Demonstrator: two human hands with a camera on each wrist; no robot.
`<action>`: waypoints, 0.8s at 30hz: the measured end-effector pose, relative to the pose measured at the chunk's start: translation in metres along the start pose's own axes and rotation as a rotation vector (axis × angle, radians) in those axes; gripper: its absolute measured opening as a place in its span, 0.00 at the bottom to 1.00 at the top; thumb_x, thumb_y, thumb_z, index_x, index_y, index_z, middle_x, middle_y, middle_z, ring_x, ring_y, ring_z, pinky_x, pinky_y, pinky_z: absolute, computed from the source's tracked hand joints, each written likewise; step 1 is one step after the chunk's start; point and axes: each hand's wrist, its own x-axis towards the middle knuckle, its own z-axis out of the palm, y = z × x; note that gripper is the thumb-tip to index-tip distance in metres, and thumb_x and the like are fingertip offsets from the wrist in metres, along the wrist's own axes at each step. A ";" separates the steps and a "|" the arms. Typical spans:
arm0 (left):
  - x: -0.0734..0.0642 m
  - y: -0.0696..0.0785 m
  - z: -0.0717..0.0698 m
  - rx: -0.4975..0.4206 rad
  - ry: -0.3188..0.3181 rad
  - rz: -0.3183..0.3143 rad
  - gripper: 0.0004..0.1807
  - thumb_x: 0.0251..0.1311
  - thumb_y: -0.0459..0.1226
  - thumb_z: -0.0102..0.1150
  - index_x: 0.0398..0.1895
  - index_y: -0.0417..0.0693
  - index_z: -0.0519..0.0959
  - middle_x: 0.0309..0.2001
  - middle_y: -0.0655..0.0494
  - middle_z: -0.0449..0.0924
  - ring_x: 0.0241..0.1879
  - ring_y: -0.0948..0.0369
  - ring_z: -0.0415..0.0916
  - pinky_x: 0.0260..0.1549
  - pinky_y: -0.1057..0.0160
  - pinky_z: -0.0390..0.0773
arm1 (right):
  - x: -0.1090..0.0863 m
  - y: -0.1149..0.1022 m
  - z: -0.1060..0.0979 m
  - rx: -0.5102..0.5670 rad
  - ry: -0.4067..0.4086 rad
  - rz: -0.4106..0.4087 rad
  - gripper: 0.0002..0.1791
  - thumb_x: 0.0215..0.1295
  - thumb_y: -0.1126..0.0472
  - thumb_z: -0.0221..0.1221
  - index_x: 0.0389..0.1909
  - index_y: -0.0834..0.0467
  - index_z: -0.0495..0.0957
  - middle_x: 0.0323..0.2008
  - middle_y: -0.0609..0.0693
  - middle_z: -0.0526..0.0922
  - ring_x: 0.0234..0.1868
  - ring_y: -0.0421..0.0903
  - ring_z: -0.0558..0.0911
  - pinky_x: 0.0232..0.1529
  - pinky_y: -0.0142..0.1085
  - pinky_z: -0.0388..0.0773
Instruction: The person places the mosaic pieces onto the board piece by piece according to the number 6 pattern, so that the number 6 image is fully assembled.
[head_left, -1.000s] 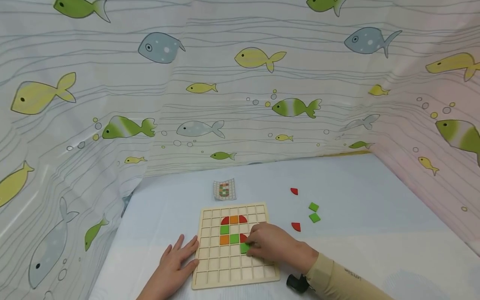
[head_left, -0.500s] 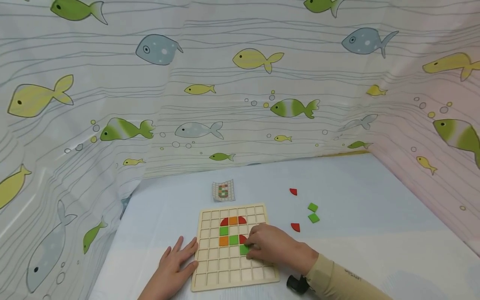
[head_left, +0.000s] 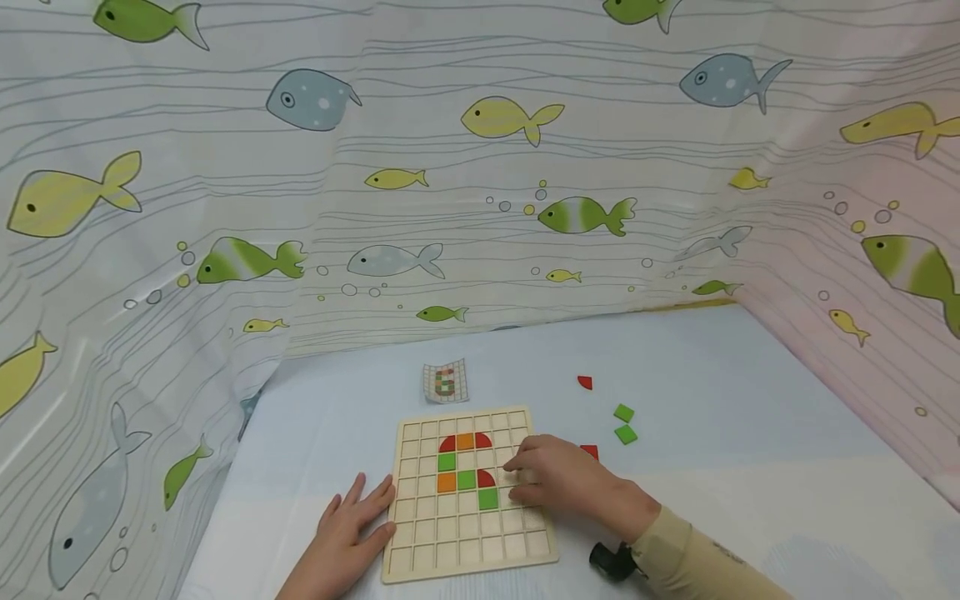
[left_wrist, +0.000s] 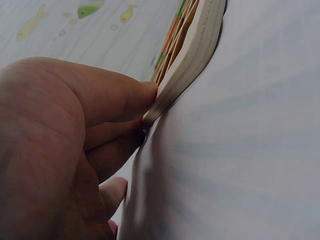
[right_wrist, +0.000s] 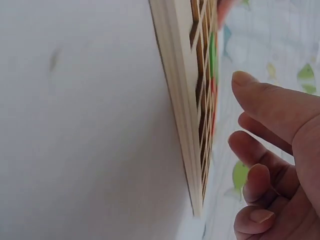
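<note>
A pale wooden grid board (head_left: 426, 532) lies on the light cloth. Red quarter-circles, orange squares and green squares sit in its upper and middle cells, among them a green square (head_left: 487, 498) below a red quarter-circle (head_left: 486, 478). My left hand (head_left: 352, 521) rests at the board's left edge, fingers spread; in the left wrist view its thumb and fingers touch the edge. Over the right side of the board hovers my right hand (head_left: 558, 475), which holds nothing. Its thumb and fingers stand apart in the right wrist view.
A small patterned card (head_left: 445, 382) lies behind the board. To the right are a loose red quarter-circle (head_left: 586, 382), two green squares (head_left: 624, 412) and another red piece (head_left: 590, 452), partly hidden by my right hand. A fish-print curtain (head_left: 480, 208) surrounds the table.
My right hand has let go of the green square, now fully visible in its cell, and drawn back to the right. The left hand stays at the board's edge.
</note>
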 end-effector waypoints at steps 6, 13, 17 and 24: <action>0.000 0.000 0.000 0.007 0.002 0.003 0.33 0.67 0.50 0.60 0.70 0.45 0.69 0.73 0.59 0.61 0.76 0.45 0.37 0.66 0.34 0.31 | -0.010 0.017 -0.007 0.008 0.056 0.042 0.19 0.59 0.50 0.70 0.50 0.52 0.86 0.41 0.39 0.80 0.42 0.36 0.77 0.45 0.34 0.78; -0.001 0.001 0.000 0.000 0.002 0.010 0.32 0.67 0.50 0.60 0.70 0.45 0.69 0.72 0.59 0.61 0.76 0.45 0.37 0.66 0.34 0.31 | -0.027 0.041 -0.016 0.022 0.134 0.125 0.19 0.58 0.51 0.71 0.50 0.52 0.86 0.40 0.39 0.81 0.40 0.37 0.78 0.42 0.33 0.78; 0.000 0.001 -0.001 -0.004 0.004 0.012 0.32 0.67 0.49 0.60 0.70 0.45 0.69 0.72 0.58 0.61 0.76 0.45 0.37 0.66 0.33 0.31 | -0.036 0.054 -0.019 0.027 0.175 0.145 0.20 0.58 0.52 0.71 0.51 0.53 0.86 0.38 0.38 0.80 0.35 0.38 0.75 0.37 0.31 0.76; 0.000 0.001 -0.001 -0.009 0.005 0.010 0.33 0.66 0.50 0.61 0.70 0.44 0.70 0.72 0.57 0.62 0.76 0.43 0.37 0.66 0.33 0.32 | -0.050 0.071 -0.019 0.047 0.217 0.197 0.20 0.56 0.53 0.72 0.50 0.52 0.86 0.39 0.37 0.80 0.38 0.36 0.77 0.40 0.32 0.78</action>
